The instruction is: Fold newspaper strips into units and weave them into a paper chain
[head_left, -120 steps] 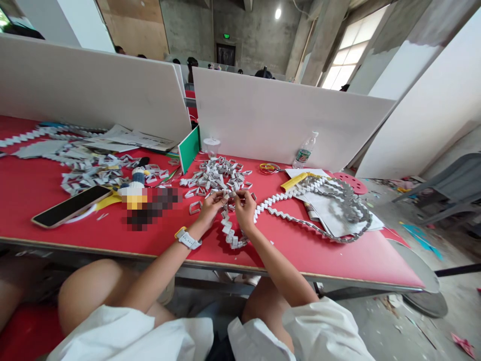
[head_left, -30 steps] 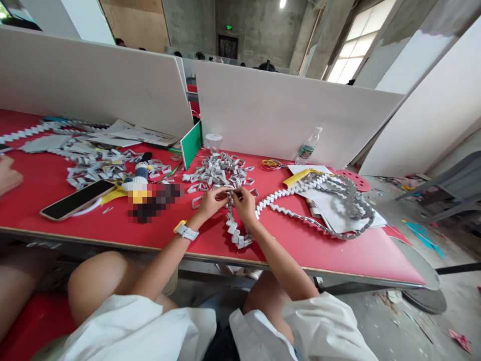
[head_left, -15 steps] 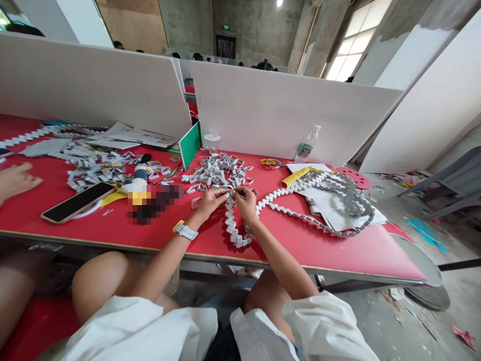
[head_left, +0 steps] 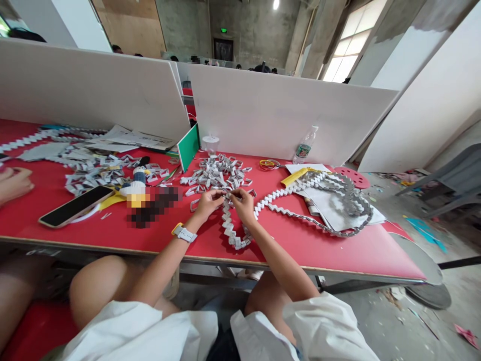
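A long zigzag chain of folded paper links loops over the red table and runs off to the right. Its near end rises to my two hands, which meet in front of a heap of loose folded paper links. My left hand pinches at the chain's end from the left, with the wrist in a pale watch. On the other side, my right hand is closed with thumb and fingertips on the same end. Whether a separate link sits between the fingertips is too small to tell.
White partition boards line the table's back. Before them stand a plastic cup, a bottle and scissors. A phone and a plush toy lie left, near another person's hand. Paper sheets lie right.
My hands stay together at the chain's end with only slight finger shifts. At far left, the other person's hand has drawn back toward the edge and its fingers have curled.
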Demonstrator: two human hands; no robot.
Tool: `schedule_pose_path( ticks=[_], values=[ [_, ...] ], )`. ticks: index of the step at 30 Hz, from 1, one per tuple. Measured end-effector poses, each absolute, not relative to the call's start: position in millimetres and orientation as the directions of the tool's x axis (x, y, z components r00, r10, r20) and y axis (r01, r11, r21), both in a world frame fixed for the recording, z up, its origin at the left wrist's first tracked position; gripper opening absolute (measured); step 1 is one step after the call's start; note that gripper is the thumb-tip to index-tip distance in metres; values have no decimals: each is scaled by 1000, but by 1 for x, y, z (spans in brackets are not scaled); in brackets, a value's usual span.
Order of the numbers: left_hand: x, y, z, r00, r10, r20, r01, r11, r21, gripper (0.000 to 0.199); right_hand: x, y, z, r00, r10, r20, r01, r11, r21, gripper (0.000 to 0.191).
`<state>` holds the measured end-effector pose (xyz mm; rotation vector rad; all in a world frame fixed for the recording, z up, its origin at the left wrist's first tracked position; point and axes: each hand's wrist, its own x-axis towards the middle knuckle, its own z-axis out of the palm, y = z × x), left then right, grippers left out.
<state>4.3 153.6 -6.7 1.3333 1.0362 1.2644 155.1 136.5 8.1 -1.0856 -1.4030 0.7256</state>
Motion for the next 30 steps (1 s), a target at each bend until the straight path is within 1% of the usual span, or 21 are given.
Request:
schedule_pose_path(
  ticks=[3,9,14,21,26,30],
  values=[
    [5,156,-9,36,985,170,-22,-170,985,28,153,135,9,27,908,418,184,407,-895,12],
    [7,159,-11,-74,972,224,-9,-225,974,28,151,132,9,-28,898,440,164,438,-884,16],
    [7,156,-8,-51,970,238,-2,-239,971,26,151,132,7,0,888,459,195,450,-871,14],
    [7,149,-1,11,974,225,16,-225,974,30,155,131,9,114,871,478,262,438,-860,12],
    [3,148,-3,49,980,191,28,-193,981,38,155,129,11,105,863,494,263,455,-851,12],
    [4,149,-3,60,981,184,-3,-185,983,42,154,127,13,86,856,509,285,468,-836,12]
  ],
)
